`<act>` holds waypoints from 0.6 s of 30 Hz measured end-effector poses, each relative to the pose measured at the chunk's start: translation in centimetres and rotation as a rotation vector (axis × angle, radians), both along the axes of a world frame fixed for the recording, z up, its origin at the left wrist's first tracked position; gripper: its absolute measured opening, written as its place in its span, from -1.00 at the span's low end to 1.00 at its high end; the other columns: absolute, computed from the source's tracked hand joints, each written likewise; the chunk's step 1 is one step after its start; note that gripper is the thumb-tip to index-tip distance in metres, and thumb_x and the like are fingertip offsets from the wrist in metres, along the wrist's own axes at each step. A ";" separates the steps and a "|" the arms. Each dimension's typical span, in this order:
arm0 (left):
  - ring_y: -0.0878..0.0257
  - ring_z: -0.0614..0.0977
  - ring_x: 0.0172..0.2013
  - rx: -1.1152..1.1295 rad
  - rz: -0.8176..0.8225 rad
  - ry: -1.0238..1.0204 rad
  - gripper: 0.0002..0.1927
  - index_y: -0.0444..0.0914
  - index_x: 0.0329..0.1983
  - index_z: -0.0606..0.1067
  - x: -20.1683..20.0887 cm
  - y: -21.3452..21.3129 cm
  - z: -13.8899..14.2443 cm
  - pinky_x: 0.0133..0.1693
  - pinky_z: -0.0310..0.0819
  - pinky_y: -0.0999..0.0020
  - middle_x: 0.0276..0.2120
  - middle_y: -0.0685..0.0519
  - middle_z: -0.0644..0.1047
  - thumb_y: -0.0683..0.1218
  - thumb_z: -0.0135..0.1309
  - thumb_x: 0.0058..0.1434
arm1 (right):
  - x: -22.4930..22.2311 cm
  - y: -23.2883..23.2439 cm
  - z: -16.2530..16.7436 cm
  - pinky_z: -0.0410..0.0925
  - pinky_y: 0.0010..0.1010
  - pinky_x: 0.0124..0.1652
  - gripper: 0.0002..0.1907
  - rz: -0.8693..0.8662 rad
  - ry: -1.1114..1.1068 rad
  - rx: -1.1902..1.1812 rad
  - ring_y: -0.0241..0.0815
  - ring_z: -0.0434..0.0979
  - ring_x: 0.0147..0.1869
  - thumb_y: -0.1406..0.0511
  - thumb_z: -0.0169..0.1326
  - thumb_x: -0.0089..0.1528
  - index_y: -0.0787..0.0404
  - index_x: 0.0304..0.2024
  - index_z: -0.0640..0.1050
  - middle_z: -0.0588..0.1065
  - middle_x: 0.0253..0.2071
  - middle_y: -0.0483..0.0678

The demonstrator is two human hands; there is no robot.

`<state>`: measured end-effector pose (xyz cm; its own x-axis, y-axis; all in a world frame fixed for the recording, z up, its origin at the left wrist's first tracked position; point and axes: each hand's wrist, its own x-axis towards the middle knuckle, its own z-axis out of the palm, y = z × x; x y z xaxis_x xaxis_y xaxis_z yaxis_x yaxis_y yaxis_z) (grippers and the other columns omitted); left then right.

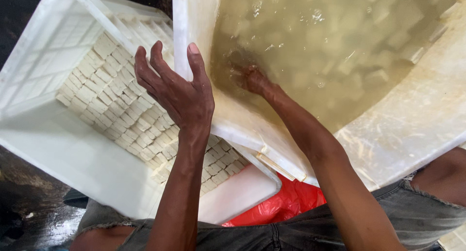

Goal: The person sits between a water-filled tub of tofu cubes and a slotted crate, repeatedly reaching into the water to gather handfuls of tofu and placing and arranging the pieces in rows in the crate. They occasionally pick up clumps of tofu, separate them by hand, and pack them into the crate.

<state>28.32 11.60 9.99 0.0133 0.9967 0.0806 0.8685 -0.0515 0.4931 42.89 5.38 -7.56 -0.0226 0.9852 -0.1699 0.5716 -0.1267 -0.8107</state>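
- Denim shorts (pixel 291 231) and knees sit nearest the lens; red plastic bag (pixel 286 205) peeks between them.
- White crate (pixel 43 139), left: pale tofu blocks (pixel 121 110) packed in tight rows along a diagonal band toward its near right corner, long axes across the band, presumably to fill it evenly.
- Left hand (pixel 177 93): fingers spread, empty, hovering over the rows, thumb by the tub's rim.
- White tub (pixel 412 134), right: cloudy water, submerged blocks.
- Right hand (pixel 250 79): underwater at the tub's left wall; grip cannot be told.
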 end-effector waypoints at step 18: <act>-0.18 0.19 0.38 -0.010 -0.001 0.055 -0.38 -0.40 0.28 0.33 0.0 0.3 -0.4 0.31 0.24 -0.18 0.33 -0.33 0.17 0.20 0.10 0.48 | 1.8 -1.1 1.7 0.58 -0.36 0.05 -0.63 -0.169 0.127 -0.230 -0.16 0.68 0.00 0.08 0.28 0.28 0.01 0.10 0.64 0.58 0.21 -0.02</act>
<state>28.28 11.94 9.61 0.0184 0.9974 0.0702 0.8941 -0.0478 0.4452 44.73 4.25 -5.86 0.1028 0.9128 -0.3953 0.4226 -0.3999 -0.8133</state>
